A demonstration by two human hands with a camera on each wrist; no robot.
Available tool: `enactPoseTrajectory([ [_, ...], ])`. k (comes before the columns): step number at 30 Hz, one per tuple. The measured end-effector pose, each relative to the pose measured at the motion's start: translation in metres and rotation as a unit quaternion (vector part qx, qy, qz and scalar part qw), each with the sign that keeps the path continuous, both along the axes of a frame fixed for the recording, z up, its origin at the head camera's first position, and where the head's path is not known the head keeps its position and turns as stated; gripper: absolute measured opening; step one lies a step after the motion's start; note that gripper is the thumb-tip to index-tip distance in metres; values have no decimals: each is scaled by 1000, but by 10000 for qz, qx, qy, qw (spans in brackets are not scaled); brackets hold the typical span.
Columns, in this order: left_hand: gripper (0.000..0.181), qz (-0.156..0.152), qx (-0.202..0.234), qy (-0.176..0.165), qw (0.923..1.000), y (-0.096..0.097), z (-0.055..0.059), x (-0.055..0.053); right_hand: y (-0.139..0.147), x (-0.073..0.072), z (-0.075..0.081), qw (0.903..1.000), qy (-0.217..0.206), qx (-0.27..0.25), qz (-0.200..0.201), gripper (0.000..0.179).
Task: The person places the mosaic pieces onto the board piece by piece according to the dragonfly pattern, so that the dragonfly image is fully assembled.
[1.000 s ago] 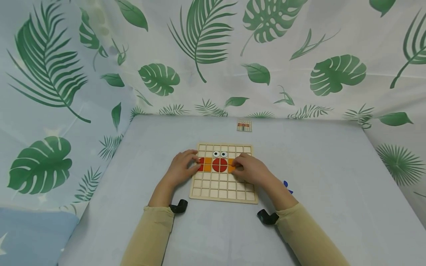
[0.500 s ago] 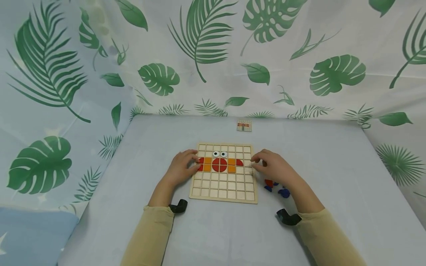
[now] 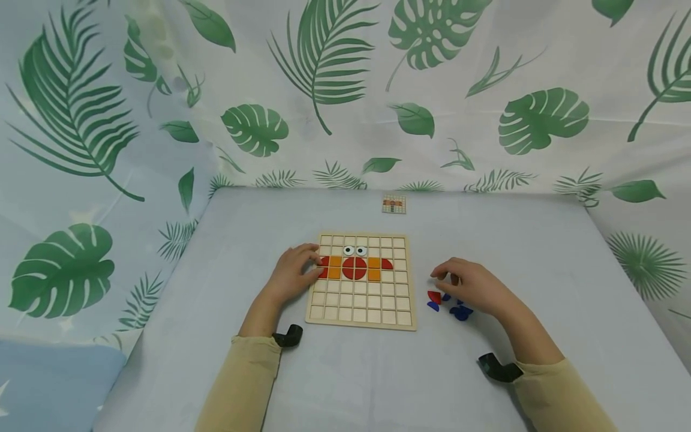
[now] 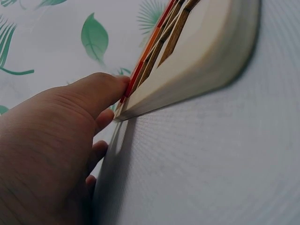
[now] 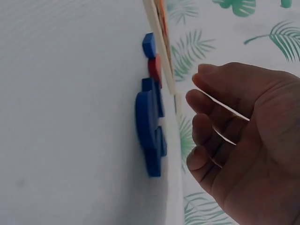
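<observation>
A square wooden grid board lies on the table, seen in the head view. It bears two eye pieces, a red circle, orange squares on both sides, and red curved pieces further out. My left hand rests against the board's left edge; in the left wrist view its thumb touches a red piece there. My right hand hovers with loosely bent fingers above a small pile of blue pieces, holding nothing. A loose red piece lies beside them.
Behind the board lies a small pattern card with a similar grid picture. Leaf-printed cloth hangs at the back and sides of the pale table. Each wrist wears a black camera.
My right hand has left the board and moved right, over the loose pieces. A red quarter piece now shows on the board where it was. My left hand has stayed put.
</observation>
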State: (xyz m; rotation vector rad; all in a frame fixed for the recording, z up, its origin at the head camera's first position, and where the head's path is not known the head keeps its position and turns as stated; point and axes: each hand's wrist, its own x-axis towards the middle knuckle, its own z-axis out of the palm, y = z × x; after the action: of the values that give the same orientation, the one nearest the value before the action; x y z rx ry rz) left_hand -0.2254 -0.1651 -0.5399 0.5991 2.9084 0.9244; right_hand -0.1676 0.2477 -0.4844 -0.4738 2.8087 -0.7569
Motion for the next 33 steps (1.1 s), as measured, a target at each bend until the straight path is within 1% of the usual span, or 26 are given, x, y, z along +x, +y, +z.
enactPoseTrajectory([
  [4, 13, -3, 23, -20, 10000, 0, 0, 1, 6, 4, -5, 9998, -101, -145, 104, 23],
  [8, 13, -2, 41, -71, 10000, 0, 1, 1, 9, 6, -10, 9990, -148, -239, 347, 26],
  [12, 13, -18, 56, -46, 10000, 0, 1, 1, 11, 6, -15, 9980, -100, -170, 606, 29],
  [21, 14, -69, 119, 66, 9999, -1, -2, 0, 10, 7, -20, 9955, -149, 184, 921, 37],
  [30, 14, -73, 113, 49, 9999, -1, 0, 1, 9, 6, -23, 9948, 66, 139, 1003, 33],
  [33, 13, -62, 114, 50, 9999, -1, 1, 1, 8, 6, -22, 9952, 99, 96, 966, 33],
])
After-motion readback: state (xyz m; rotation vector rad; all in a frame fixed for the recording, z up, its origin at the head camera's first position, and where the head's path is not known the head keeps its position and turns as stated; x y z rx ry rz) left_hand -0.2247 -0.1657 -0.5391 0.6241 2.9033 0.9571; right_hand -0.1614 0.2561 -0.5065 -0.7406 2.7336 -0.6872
